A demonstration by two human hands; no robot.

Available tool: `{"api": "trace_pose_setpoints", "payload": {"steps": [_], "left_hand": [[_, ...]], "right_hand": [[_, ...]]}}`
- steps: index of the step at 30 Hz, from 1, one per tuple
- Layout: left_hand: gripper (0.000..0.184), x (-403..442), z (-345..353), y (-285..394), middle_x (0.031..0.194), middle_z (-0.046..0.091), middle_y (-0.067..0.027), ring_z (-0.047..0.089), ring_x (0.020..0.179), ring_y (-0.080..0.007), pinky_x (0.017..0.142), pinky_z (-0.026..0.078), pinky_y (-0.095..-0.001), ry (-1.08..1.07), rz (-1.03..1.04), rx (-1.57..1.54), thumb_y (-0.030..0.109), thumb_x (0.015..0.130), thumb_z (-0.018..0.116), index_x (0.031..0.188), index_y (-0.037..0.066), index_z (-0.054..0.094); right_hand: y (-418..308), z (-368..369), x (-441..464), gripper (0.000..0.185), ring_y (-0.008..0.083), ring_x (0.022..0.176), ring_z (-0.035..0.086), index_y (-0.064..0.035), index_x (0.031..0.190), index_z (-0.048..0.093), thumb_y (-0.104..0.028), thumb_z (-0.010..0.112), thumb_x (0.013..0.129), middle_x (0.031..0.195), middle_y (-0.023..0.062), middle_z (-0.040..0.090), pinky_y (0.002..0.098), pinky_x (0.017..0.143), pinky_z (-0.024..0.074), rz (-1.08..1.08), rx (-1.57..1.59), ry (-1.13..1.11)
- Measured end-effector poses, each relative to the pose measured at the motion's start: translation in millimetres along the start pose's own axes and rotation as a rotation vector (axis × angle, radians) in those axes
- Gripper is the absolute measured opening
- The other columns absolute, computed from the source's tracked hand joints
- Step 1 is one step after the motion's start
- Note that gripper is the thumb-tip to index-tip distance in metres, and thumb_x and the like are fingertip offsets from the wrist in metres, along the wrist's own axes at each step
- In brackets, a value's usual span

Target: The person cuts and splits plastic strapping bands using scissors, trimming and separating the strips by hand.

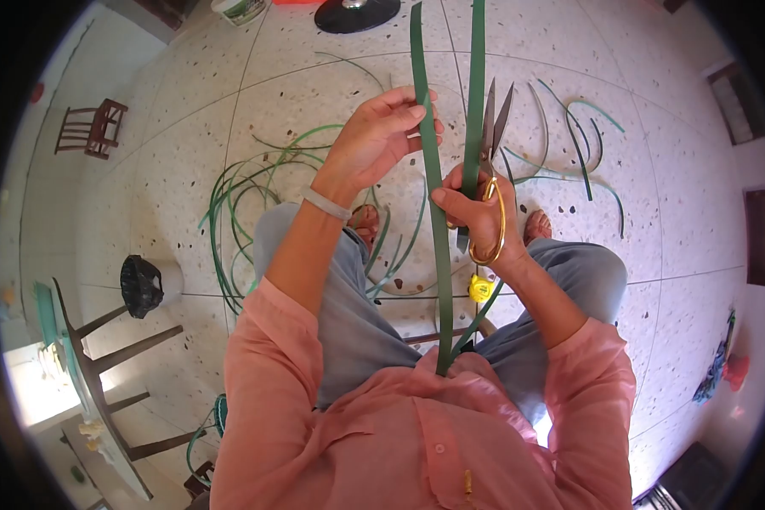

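Observation:
My left hand (pixel 374 140) pinches a long flat green strap (pixel 434 178) between thumb and fingers. This strap runs from the top of the view down to my lap. In my right hand (pixel 478 217) are scissors (pixel 495 144) with gold handles, blades pointing away from me and slightly parted. A second length of green strap (pixel 475 93) passes through the same hand beside the blades, and its thumb touches the first strap. Whether the two lengths are one piece I cannot tell. Below the right hand, a yellow tape measure (pixel 482 287) shows between my knees.
Loose green strap coils (pixel 229 200) lie on the speckled tile floor at left, with cut strips (pixel 586 140) at right. A black round base (pixel 357 14) stands ahead. On the left are a small wooden chair (pixel 93 129), a bin with a black bag (pixel 142 286) and an upturned-looking stool (pixel 102 374).

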State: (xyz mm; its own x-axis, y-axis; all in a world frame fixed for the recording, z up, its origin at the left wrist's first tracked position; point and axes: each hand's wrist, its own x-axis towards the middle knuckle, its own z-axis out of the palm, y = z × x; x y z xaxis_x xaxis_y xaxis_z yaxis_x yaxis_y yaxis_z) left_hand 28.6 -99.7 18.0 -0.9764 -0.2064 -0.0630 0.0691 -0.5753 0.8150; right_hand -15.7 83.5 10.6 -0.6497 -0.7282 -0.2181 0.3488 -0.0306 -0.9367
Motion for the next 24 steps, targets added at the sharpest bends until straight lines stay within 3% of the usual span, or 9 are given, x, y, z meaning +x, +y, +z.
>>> {"api": "trace_pose_setpoints", "payload": {"steps": [4,8,17,24], "left_hand": [[0.016,1.2,-3.2,-6.2,0.092,0.061,-0.008,0.063,0.086,-0.0219,0.076,0.053,-0.037,0.074,0.12,0.215,0.003,0.087,0.055,0.103,-0.003,0.058],[0.013,1.9,3.0,-14.2,0.085,0.062,-0.0089,0.067,0.076,-0.0237,0.066,0.057,-0.0346,0.248,0.198,0.325,-0.003,0.084,0.056,0.096,-0.004,0.06],[0.009,13.9,1.0,-33.3,0.08,0.062,-0.0106,0.066,0.066,-0.0217,0.059,0.057,-0.0318,0.496,0.274,0.641,-0.008,0.08,0.057,0.088,-0.007,0.061],[0.011,7.6,0.5,-8.3,0.085,0.061,-0.0102,0.064,0.081,-0.0217,0.075,0.055,-0.0343,0.23,0.108,0.136,0.003,0.088,0.054,0.096,-0.004,0.058]], "right_hand": [[8.4,-5.1,1.9,0.019,0.0061,0.058,0.05,-0.0043,0.08,0.053,-0.003,0.071,0.073,0.067,-0.0008,0.055,0.0208,0.051,0.0397,0.036,-0.01,-0.001],[14.1,-3.2,3.0,0.018,0.0045,0.062,0.05,-0.0047,0.079,0.053,-0.001,0.069,0.073,0.069,-0.0017,0.054,0.0198,0.054,0.04,-0.085,-0.121,0.032],[15.5,6.4,7.8,0.015,0.0028,0.059,0.043,-0.0054,0.079,0.051,0.001,0.065,0.075,0.067,-0.0047,0.048,0.0193,0.053,0.0372,-0.196,-0.241,0.012],[12.7,2.6,12.8,0.015,0.0033,0.061,0.046,-0.0054,0.078,0.052,-0.002,0.066,0.076,0.068,-0.0042,0.051,0.019,0.054,0.0377,-0.192,-0.163,0.044]]}}
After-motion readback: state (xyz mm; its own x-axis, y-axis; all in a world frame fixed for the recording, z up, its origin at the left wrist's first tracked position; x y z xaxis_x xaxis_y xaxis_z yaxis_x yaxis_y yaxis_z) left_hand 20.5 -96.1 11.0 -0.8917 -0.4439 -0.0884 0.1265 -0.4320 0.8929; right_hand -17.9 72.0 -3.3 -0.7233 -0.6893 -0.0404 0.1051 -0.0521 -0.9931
